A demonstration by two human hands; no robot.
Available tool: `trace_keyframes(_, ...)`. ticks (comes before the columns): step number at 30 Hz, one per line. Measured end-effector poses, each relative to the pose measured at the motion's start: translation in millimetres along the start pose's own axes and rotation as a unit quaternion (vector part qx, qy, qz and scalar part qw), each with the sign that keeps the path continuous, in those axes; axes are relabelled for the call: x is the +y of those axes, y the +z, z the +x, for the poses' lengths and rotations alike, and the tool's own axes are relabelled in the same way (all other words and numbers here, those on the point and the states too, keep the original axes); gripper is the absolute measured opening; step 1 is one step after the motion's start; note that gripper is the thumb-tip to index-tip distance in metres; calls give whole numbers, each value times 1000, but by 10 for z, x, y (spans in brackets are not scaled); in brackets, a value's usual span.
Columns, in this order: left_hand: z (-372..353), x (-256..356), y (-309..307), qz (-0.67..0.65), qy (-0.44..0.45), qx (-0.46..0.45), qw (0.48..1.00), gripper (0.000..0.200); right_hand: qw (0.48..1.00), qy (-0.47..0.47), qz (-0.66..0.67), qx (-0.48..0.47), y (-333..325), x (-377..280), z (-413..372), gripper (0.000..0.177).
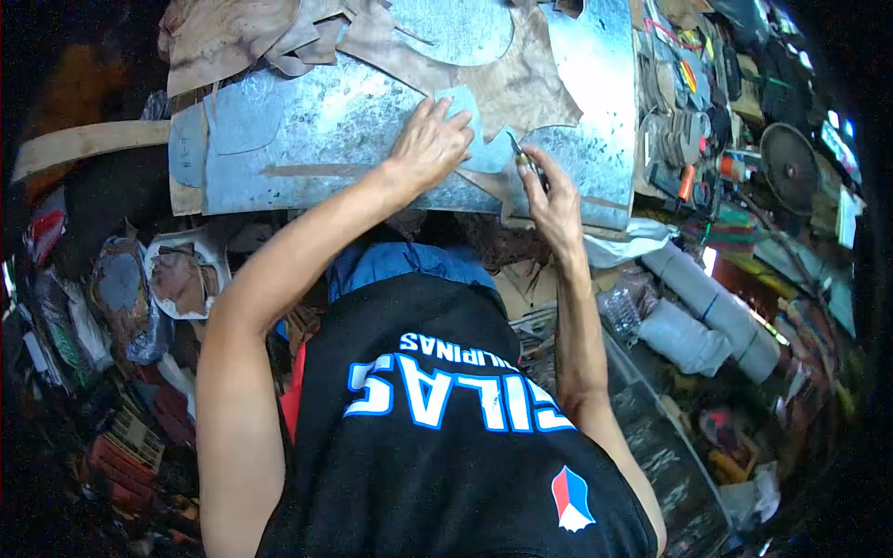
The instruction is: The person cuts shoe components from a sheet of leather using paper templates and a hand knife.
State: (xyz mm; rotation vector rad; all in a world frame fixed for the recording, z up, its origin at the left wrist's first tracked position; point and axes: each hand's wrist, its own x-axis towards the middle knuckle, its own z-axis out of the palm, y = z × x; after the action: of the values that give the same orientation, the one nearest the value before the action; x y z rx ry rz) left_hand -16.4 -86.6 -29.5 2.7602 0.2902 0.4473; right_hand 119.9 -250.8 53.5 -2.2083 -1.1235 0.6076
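Note:
My left hand [434,147] rests with fingers spread and slightly bent on a pale blue-grey pattern piece [460,100], pressing it down. Under and beside the pattern lies a brown leather hide [535,70] with curved cut-outs along its edges. In my right hand [551,191] is a slim knife [517,149], gripped between thumb and fingers, its blade pointing up and left toward the pattern's right edge. A narrow strip of leather [488,181] lies below the pattern, between my hands. Both hands are over a metal-topped work table [326,112].
More leather pieces [233,42] are heaped at the table's far left. Another grey pattern [246,121] lies on the left part of the metal. To the right are sole-shaped pieces [688,139], an orange thread spool [686,183] and a round fan-like disc [789,169]. Rolled material [712,312] stands lower right.

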Motion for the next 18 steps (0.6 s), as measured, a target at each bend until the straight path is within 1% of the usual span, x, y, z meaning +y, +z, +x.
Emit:
trace_keyframes(1, -7, 48, -32, -8, -34, -31, 999, 26, 1000, -6, -1, -11, -39, 22, 194, 25)
trace_keyframes(2, -23, 106, -46, -16, -72, -64, 995, 32, 997, -65, -26, -38, -62, 30, 387, 24)
trace_keyframes(3, -21, 154, -63, -12, -89, -63, 994, 32, 989, -128, -47, -63, -56, 39, 602, 23)
trace_keyframes(4, -18, 195, -69, 0, -122, -61, 991, 37, 980, -180, -34, -82, -21, 61, 806, 23)
trace_keyframes(5, -23, 245, -64, 12, -155, -60, 986, 42, 977, -189, -28, -98, -3, 54, 998, 23)
trace_keyframes(6, -25, 282, -55, 21, -196, -64, 978, 49, 959, -234, -49, -153, 12, 33, 1187, 24)
trace_keyframes(7, -7, 322, -65, 24, -214, -65, 974, 49, 935, -279, -70, -207, 31, 8, 1346, 25)
trace_keyframes(9, 56, 391, -107, 42, -273, -101, 956, 54, 916, -312, -81, -237, 108, 0, 1570, 25)
trace_keyframes(10, 74, 405, -119, 42, -285, -119, 950, 59, 900, -355, -81, -242, 151, 14, 1663, 25)
trace_keyframes(11, 81, 415, -117, 45, -301, -120, 945, 59, 882, -396, -79, -244, 195, 32, 1739, 25)
trace_keyframes(13, 94, 422, -124, 30, -303, -114, 946, 61, 868, -411, -71, -269, 244, 39, 1836, 25)
trace_keyframes(14, 104, 430, -122, 32, -313, -115, 942, 61, 871, -402, -72, -273, 249, 30, 1850, 23)
trace_keyframes(16, 123, 442, -111, 53, -300, -122, 945, 62, 876, -383, -78, -284, 232, -5, 1851, 22)
trace_keyframes(18, 127, 441, -110, 47, -307, -120, 943, 62, 871, -390, -75, -289, 244, -1, 1869, 22)
